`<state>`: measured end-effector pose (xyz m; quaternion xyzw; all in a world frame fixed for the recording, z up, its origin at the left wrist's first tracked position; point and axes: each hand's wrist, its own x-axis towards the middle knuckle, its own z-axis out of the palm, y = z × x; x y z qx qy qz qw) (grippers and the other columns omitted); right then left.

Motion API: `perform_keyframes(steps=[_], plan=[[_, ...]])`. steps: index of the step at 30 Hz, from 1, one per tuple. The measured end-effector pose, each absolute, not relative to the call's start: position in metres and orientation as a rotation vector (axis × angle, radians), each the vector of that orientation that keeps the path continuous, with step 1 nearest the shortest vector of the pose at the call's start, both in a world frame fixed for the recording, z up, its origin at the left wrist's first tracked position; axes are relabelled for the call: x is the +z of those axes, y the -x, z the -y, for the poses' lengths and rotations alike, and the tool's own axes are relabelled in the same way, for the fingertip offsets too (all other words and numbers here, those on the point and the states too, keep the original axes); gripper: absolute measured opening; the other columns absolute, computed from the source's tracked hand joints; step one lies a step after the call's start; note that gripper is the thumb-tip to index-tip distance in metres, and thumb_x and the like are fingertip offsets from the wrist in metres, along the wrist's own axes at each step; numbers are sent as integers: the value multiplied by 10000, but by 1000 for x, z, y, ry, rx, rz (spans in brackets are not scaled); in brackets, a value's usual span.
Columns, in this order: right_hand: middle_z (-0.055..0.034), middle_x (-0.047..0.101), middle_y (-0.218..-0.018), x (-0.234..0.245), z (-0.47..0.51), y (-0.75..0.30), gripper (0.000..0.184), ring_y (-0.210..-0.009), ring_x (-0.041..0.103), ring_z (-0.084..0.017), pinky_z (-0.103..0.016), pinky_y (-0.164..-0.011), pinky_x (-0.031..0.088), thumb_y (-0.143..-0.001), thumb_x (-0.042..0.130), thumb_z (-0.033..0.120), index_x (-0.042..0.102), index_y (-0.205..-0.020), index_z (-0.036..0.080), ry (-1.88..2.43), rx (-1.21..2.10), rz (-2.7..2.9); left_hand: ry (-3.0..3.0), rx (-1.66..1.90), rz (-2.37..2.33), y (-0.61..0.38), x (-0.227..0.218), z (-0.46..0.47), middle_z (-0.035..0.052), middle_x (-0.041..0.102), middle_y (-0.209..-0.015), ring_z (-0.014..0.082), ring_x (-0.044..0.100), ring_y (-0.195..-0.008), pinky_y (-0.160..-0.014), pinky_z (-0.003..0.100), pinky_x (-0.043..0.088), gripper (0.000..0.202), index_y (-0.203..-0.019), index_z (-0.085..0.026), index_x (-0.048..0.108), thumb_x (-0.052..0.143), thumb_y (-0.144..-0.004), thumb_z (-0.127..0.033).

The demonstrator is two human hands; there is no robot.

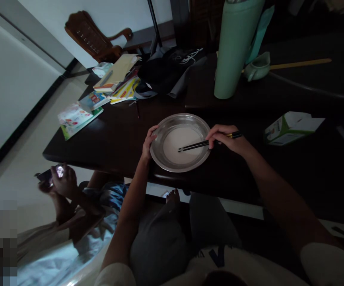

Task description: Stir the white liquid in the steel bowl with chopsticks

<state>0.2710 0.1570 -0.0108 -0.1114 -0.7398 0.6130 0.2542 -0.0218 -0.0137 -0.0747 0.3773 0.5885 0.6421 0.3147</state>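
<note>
On dark table [121, 139] | left hand [149, 143] clasps metal bowl [180, 169] of pale liquid [176, 137] | right hand [226, 138] pinches chopsticks [194, 146]

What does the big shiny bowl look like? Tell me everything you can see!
The bowl is round, wide and silvery, apparently metal, with a rim and sloping sides. It sits upright near the edge of the dark table and holds a smooth, whitish mixture. The left hand grips its left side. The right hand, at the opposite rim, holds black chopsticks reaching inside; whether that hand touches the bowl isn't clear.
</note>
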Motion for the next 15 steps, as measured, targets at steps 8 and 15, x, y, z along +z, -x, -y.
perform_keyframes(steps=[8, 15], plan=[[6, 692, -633, -11, -161, -273, 186, -636, 657, -138, -277, -576, 455, -895, 530, 159, 694, -820, 208, 386, 1588, 1989, -993, 1687, -1521, 20, -72, 15, 39, 627, -1250, 279, 603, -1143, -980, 398, 483, 412, -1192, -288, 624, 649, -819, -461], [-7, 721, -695, -15, -156, -270, 176, -678, 680, -141, -285, -634, 501, -904, 533, 181, 701, -857, 200, 256, 1706, 2038, -901, 1722, -1533, 18, -71, 14, 32, 650, -1247, 270, 603, -1144, -988, 393, 485, 405, -1155, -289, 667, 673, -775, -427]])
